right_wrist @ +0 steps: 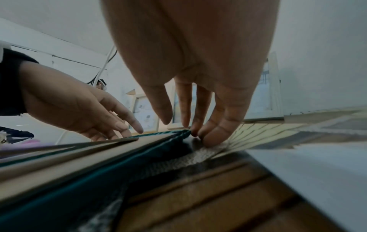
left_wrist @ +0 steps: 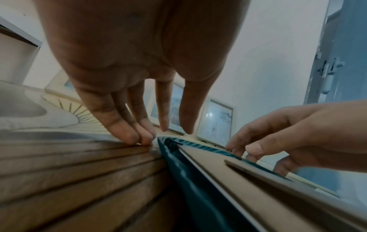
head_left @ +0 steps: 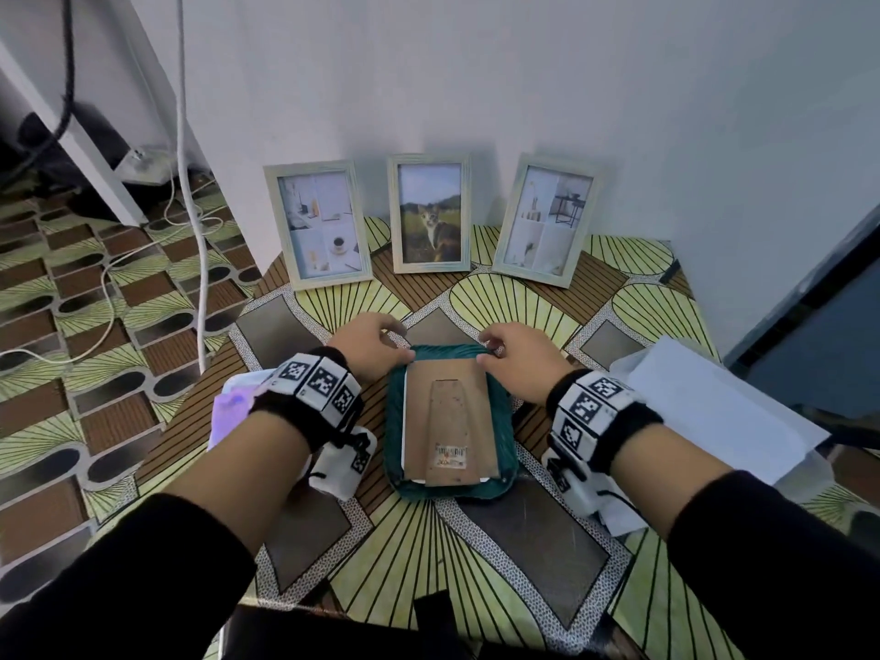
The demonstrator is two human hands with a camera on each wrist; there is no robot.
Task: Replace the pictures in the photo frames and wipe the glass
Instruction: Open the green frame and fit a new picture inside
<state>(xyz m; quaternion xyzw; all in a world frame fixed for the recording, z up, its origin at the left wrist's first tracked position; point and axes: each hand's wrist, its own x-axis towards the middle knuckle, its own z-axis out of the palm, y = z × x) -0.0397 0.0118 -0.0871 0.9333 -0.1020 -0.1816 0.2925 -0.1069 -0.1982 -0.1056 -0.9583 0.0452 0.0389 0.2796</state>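
Teal cloth (head_left: 501, 423) mostly under face-down frame (head_left: 447, 412)

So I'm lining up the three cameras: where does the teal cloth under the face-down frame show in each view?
Head: the cloth lies at centre, between both hands.
Left wrist: a teal band running from centre to the bottom, left of the brown backing.
Right wrist: a teal band from lower left to centre, right of the backing.
Shared landmark: the backing, lying on the cloth in every view.

Soft, even indoor light, faint shadows; wrist views blurred up close, edges bowed by wide-angle distortion.
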